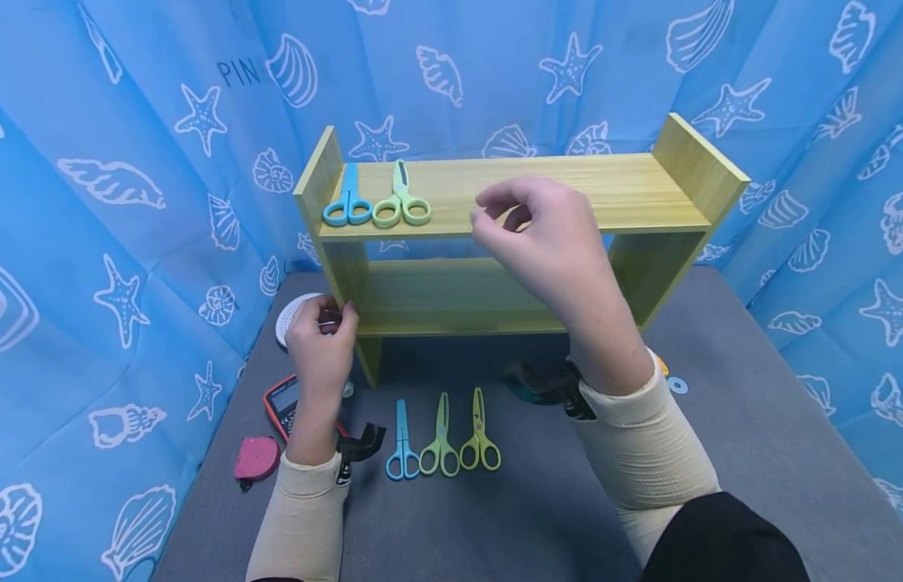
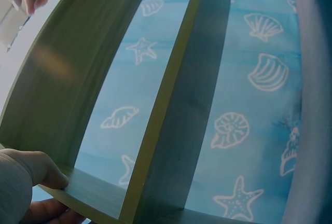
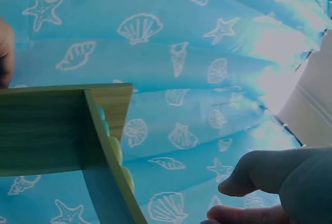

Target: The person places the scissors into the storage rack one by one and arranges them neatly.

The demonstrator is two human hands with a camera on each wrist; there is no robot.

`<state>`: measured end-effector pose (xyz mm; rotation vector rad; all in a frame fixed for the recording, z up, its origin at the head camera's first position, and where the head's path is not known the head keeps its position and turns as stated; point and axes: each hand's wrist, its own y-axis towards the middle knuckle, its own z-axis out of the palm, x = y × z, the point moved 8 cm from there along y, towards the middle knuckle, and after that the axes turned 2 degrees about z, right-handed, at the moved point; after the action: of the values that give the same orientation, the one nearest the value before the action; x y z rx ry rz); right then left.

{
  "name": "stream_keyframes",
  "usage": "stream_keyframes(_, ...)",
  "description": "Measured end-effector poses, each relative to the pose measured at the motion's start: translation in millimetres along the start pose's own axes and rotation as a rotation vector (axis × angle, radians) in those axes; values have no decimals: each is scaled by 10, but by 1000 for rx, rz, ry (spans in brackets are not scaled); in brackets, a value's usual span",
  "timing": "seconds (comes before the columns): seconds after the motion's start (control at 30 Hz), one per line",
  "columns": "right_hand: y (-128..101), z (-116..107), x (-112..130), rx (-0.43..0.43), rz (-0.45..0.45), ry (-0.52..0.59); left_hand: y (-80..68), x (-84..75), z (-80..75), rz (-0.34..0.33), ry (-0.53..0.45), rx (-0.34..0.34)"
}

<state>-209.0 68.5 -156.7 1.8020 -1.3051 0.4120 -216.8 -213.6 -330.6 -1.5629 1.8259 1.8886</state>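
Observation:
A wooden shelf [image 1: 495, 325] stands on the table. My left hand [image 1: 322, 347] grips its left side panel, and in the left wrist view the thumb [image 2: 49, 175] lies on the inner face with fingers outside. My right hand [image 1: 542, 230] hovers before the top board, fingers loosely bent; a gap shows between thumb and fingers in the right wrist view, with nothing held. On the top board's left end lie blue scissors [image 1: 350, 198] and light green scissors [image 1: 401, 198]. Blue scissors [image 1: 402, 436], green scissors [image 1: 441, 440] and yellow-green scissors [image 1: 479, 436] lie in a row on the table.
Left of the shelf are a red-edged multimeter [image 1: 282, 400], a pink tape measure [image 1: 257, 458] and a white round object [image 1: 284, 322] partly behind my left hand. A small light blue ring [image 1: 678, 385] lies beyond my right forearm. A blue shell-patterned curtain [image 1: 451, 73] surrounds the table [image 1: 771, 453].

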Motion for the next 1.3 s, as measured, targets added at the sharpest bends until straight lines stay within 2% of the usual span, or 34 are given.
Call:
stream_keyframes(0.2, -230, -161, -70, -74, -60, 25, 7, 2, -7, 1, -6, -14)
stream_keyframes(0.47, -517, -253, -180, -114, -163, 118, 7, 10, -9, 1, 19, -23)
stream_keyframes(0.67, -742, -271, -321, -129, -234, 141, -8, 18, -6, -8, 7, -20)
stream_keyframes(0.97, -1010, -253, -596, -108, -345, 207, -9, 11, 1, -17, 1, -23)
stream_keyframes(1.13, -1168, -167, -824, -104, -405, 226, -5, 5, 13, -22, 5, -13)
stream_keyframes(1.3, -1321, -21, -1063, -81, -373, 203, -3, 10, 15, -22, 1, -12)
